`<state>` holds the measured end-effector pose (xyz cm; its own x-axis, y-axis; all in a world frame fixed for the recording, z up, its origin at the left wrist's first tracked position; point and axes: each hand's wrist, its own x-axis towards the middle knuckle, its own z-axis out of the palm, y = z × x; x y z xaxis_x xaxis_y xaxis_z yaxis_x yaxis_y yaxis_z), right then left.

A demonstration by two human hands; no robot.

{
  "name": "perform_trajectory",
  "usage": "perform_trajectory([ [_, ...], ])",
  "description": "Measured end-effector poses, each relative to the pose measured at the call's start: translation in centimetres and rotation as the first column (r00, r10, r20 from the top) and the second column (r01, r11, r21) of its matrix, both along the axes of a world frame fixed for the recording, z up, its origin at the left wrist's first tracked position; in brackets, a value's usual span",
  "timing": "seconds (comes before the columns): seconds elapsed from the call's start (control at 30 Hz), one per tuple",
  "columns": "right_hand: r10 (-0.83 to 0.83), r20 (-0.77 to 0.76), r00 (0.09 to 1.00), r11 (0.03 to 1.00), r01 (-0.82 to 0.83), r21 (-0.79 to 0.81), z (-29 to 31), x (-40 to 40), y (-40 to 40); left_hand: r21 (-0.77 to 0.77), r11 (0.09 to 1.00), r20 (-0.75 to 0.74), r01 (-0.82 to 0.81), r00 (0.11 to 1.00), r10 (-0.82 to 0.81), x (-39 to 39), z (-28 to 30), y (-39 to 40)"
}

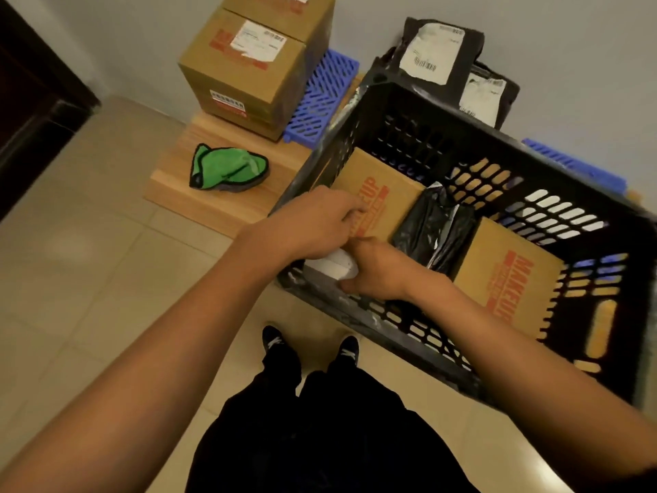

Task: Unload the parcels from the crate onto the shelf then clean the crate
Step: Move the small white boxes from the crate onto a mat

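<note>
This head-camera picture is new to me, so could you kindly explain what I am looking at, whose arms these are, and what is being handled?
There is no machine here: the camera sits on a person's head and looks down, so the two bare arms and the shoes at the bottom are the wearer's own. Both hands reach into a black crate standing on a tiled floor. The left hand rests on a cardboard box inside the crate. The right hand grips a small white parcel at the crate's near wall. Also inside are a black bag and a second cardboard box. To the left is a low wooden shelf holding a green cloth and stacked boxes. Black mail bags lean against the wall behind the crate.
</note>
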<state>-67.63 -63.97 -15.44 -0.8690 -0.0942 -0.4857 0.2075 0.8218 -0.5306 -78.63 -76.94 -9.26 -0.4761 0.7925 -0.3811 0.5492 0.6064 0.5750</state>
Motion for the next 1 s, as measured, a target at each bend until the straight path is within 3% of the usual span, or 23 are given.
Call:
perform_trajectory([
  [0.2,-0.221,-0.017,0.975,0.970,0.218,-0.106,3.0,2.4,2.7,0.097,0.995,0.106,0.007,0.994,-0.017,-0.5,1.0,0.6],
  [0.3,-0.415,-0.055,0.908,0.893,0.396,-0.213,5.1,4.5,4.7,0.172,0.985,0.197,-0.028,0.980,-0.007,-0.4,1.2,1.2],
  [0.47,-0.628,-0.110,0.770,0.745,0.554,-0.371,7.5,7.3,7.2,0.248,0.967,0.282,-0.053,0.959,-0.020,-0.1,0.9,2.5],
  [0.67,-0.719,-0.080,0.691,0.612,0.574,-0.545,9.3,8.6,9.4,0.277,0.961,0.327,-0.023,0.942,-0.072,0.8,1.5,4.0],
  [0.8,-0.749,-0.052,0.660,0.533,0.555,-0.639,10.2,8.7,10.9,0.366,0.922,0.330,-0.124,0.944,-0.004,1.0,2.0,4.6],
  [1.0,-0.881,-0.109,0.460,0.397,0.593,-0.700,10.4,8.3,11.5,0.473,0.819,0.434,-0.323,0.895,0.103,2.9,2.1,6.1],
])
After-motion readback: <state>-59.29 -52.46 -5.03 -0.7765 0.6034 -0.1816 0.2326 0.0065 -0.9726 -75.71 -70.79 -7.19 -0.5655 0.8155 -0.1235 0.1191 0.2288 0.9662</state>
